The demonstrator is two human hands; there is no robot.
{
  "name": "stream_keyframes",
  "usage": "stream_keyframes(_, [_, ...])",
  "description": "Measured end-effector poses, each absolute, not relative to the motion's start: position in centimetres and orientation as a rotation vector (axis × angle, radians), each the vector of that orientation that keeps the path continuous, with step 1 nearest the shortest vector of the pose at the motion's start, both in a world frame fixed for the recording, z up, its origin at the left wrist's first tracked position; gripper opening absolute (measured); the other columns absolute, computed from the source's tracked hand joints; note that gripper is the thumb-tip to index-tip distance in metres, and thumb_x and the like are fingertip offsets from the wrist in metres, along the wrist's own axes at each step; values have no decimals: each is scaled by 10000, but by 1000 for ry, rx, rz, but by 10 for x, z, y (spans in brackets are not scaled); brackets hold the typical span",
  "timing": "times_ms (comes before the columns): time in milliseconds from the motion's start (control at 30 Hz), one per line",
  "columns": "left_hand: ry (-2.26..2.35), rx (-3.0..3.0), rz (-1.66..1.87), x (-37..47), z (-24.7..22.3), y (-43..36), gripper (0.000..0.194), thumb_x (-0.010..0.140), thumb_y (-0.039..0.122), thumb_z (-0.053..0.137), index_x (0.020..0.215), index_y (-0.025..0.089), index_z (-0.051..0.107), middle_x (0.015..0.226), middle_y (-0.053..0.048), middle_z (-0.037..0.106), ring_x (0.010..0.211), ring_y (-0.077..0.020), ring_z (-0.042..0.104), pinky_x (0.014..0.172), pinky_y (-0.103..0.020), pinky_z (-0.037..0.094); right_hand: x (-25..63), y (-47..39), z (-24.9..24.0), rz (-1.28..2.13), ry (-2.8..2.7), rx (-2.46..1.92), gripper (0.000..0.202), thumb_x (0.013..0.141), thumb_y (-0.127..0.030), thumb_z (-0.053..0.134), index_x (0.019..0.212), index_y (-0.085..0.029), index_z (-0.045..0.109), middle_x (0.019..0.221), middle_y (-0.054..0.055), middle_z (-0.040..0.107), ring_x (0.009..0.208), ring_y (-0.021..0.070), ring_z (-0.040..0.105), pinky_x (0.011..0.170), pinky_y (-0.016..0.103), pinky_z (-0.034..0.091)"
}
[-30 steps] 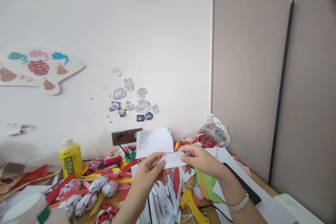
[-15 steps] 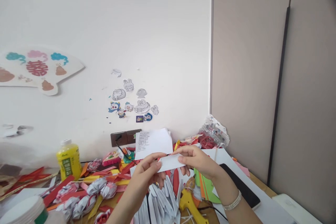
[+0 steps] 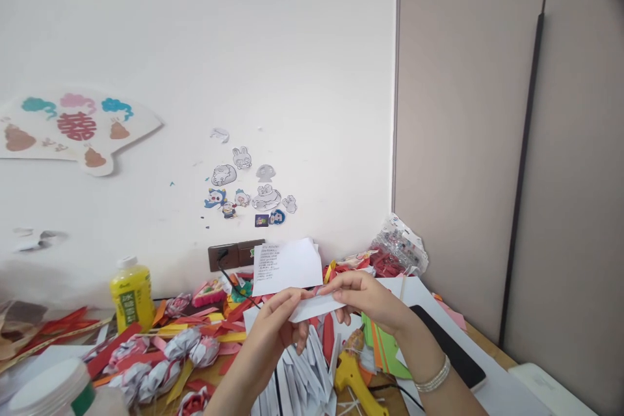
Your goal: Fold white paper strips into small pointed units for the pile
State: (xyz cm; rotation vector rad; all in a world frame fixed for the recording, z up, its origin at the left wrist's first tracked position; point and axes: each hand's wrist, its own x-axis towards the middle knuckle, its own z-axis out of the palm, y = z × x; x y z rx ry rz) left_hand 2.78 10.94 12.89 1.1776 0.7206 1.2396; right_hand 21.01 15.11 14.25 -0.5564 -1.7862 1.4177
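White paper has tilted above the cluttered table beside the wall

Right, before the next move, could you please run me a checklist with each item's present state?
1. Left hand gripping the small white paper piece: ok, fingers at its left end.
2. Right hand gripping it too: ok, at the right end.
3. Bare tabletop beneath the hands: not ok, a pile of folded white paper strips crowds it.
4. Yellow plastic glue gun out of both hands: ok, it lies beside the pile.
5. Glue gun cool: cannot tell.
6. Yellow drink bottle capped: ok.
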Motion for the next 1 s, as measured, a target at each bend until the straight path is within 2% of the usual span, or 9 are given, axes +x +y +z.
stream_keyframes(133, [988, 1265, 1133, 28, 129, 115, 329, 696, 479, 591, 759, 157, 575, 435, 49, 547, 347, -67, 442, 369, -179, 350, 212, 151, 143, 1308, -1910, -568, 223, 797, -291, 554, 934, -147, 656, 699, 28, 611, 541, 104, 566, 556, 235, 438])
stream_keyframes(267, [1103, 1350, 1122, 27, 134, 115, 361, 614, 482, 648, 737, 148, 588, 480, 33, 583, 407, -99, 507, 433, -214, 401, 213, 149, 145, 1116, -2041, -572, 269, 836, -336, 515, 990, -159, 646, 799, 53, 624, 642, 134, 579, 614, 257, 447])
stream_keyframes(467, [1249, 1621, 1232, 29, 143, 105, 260, 718, 392, 547, 771, 142, 599, 430, 46, 544, 434, -114, 496, 485, -235, 391, 211, 145, 147, 890, -2154, -653, 235, 855, -322, 493, 903, -157, 653, 740, 34, 627, 672, 151, 573, 592, 237, 425])
stream_keyframes(600, [1263, 1652, 1214, 31, 143, 104, 254, 727, 392, 535, 760, 149, 601, 470, 40, 556, 440, -115, 491, 470, -232, 385, 214, 146, 147, 792, -2234, -669, 272, 889, -300, 431, 780, -145, 626, 646, 8, 599, 596, 127, 540, 562, 219, 395])
stream_keyframes(733, [1244, 1680, 1189, 33, 142, 104, 246, 719, 390, 543, 720, 151, 598, 475, 45, 540, 424, -106, 465, 454, -227, 379, 216, 148, 149, 655, -2272, -680, 335, 899, -282, 405, 649, -141, 577, 614, -1, 566, 600, 121, 520, 572, 214, 371])
stream_keyframes(867, [1276, 1691, 1201, 35, 142, 104, 232, 721, 371, 529, 735, 148, 591, 462, 52, 524, 419, -108, 464, 449, -223, 368, 213, 148, 147, 679, -2277, -723, 313, 893, -268, 405, 657, -143, 568, 597, -3, 570, 584, 123, 531, 571, 211, 380])
stream_keyframes(1000, [1320, 1725, 1216, 37, 141, 104, 207, 731, 347, 509, 715, 154, 582, 477, 51, 520, 436, -111, 470, 459, -222, 364, 206, 147, 142, 718, -2233, -754, 202, 860, -259, 457, 749, -155, 590, 687, 5, 594, 631, 130, 553, 561, 200, 392])
